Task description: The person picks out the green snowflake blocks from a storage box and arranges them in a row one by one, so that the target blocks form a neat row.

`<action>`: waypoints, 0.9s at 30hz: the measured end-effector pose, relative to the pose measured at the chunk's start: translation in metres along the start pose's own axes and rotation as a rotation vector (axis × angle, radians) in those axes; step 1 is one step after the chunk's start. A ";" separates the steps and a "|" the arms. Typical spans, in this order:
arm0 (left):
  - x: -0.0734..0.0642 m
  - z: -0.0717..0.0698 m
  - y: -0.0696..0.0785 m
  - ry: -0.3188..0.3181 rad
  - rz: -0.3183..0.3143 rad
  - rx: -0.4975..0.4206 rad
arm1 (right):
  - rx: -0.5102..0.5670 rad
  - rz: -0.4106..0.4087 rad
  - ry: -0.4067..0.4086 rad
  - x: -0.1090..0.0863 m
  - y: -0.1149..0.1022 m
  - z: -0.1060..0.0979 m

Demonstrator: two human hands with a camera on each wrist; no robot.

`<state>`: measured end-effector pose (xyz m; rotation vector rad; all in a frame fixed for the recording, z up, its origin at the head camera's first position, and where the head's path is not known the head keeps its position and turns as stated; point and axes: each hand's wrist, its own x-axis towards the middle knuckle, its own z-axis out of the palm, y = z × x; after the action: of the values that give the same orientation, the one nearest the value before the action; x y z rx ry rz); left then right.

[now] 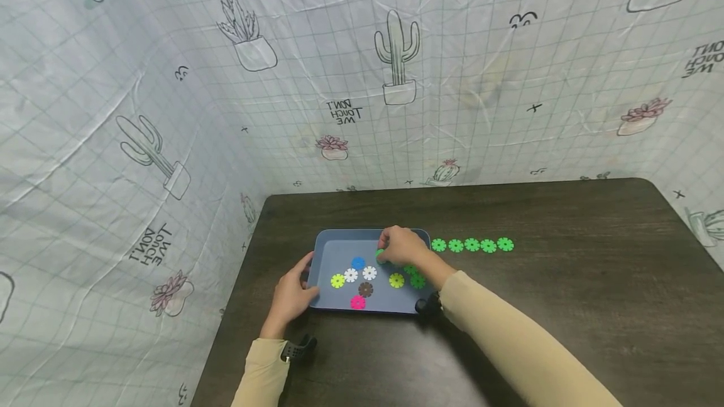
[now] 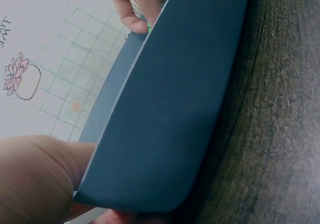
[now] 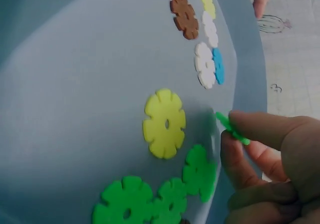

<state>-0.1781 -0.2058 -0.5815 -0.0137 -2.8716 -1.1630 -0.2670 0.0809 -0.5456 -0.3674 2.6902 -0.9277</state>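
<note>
My right hand [image 1: 404, 247] pinches a green snowflake-shaped plastic disc [image 3: 233, 129] between thumb and fingertips, over the far part of the blue-grey tray [image 1: 334, 250]. At the tray's left end, my left hand [image 1: 290, 297] grips the wall, its thumb near the front corner. Inside lie a blue disc [image 1: 358, 263], two white discs [image 1: 369, 273], two yellow discs [image 3: 164, 124], a brown disc [image 1: 366, 289] and a pink disc [image 1: 357, 302]. Several green discs [image 3: 122, 204] lie at the tray's right side, partly hidden by my right wrist in the head view.
A straight row of several green discs [image 1: 472, 244] runs rightward from the tray on the dark wooden table [image 1: 565, 294]. A cloth with cactus drawings [image 1: 481, 80] hangs behind the table and along its left side.
</note>
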 end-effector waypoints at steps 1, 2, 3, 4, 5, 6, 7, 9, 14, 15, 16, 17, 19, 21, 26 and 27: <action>0.000 0.000 0.000 0.001 0.000 0.000 | 0.019 -0.019 0.001 0.000 0.002 -0.001; 0.000 0.000 0.000 0.001 -0.001 0.000 | 0.040 -0.041 0.001 0.000 0.003 -0.003; 0.000 0.000 0.000 0.002 -0.001 0.000 | 0.062 -0.061 0.000 0.000 0.005 -0.005; 0.000 0.000 0.001 0.002 -0.002 -0.001 | 0.081 -0.078 -0.001 -0.001 0.007 -0.007; 0.000 0.000 0.001 0.003 -0.004 -0.001 | 0.102 -0.094 0.000 -0.001 0.009 -0.009; 0.000 0.000 0.001 0.003 -0.006 0.001 | 0.123 -0.103 0.000 -0.001 0.011 -0.012; 0.000 0.000 0.001 0.003 -0.006 0.003 | 0.144 -0.114 0.002 -0.001 0.013 -0.015; 0.000 -0.001 0.001 0.002 -0.007 0.004 | 0.189 -0.123 0.010 -0.002 0.017 -0.020; 0.000 0.000 0.002 -0.002 -0.006 0.001 | 0.297 -0.147 0.041 -0.008 0.028 -0.037; 0.000 0.000 0.002 -0.004 -0.006 -0.003 | 0.311 -0.148 0.047 -0.010 0.030 -0.041; 0.000 0.000 0.001 -0.006 -0.003 -0.006 | 0.323 -0.146 0.054 -0.012 0.032 -0.045; 0.001 0.000 0.001 -0.006 -0.004 -0.007 | 0.336 -0.141 0.061 -0.014 0.035 -0.049; 0.001 0.000 0.000 -0.005 -0.006 -0.015 | 0.347 -0.126 0.079 -0.018 0.039 -0.058; 0.001 -0.001 0.000 -0.004 -0.012 -0.022 | 0.357 -0.112 0.100 -0.021 0.045 -0.065; 0.001 -0.001 0.001 -0.006 -0.016 -0.025 | 0.386 -0.068 0.142 -0.028 0.064 -0.083; 0.000 0.000 0.001 -0.004 -0.015 -0.023 | 0.396 -0.055 0.148 -0.030 0.068 -0.086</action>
<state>-0.1786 -0.2054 -0.5804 0.0045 -2.8663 -1.2005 -0.2783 0.1910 -0.5181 -0.2958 2.5456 -1.5205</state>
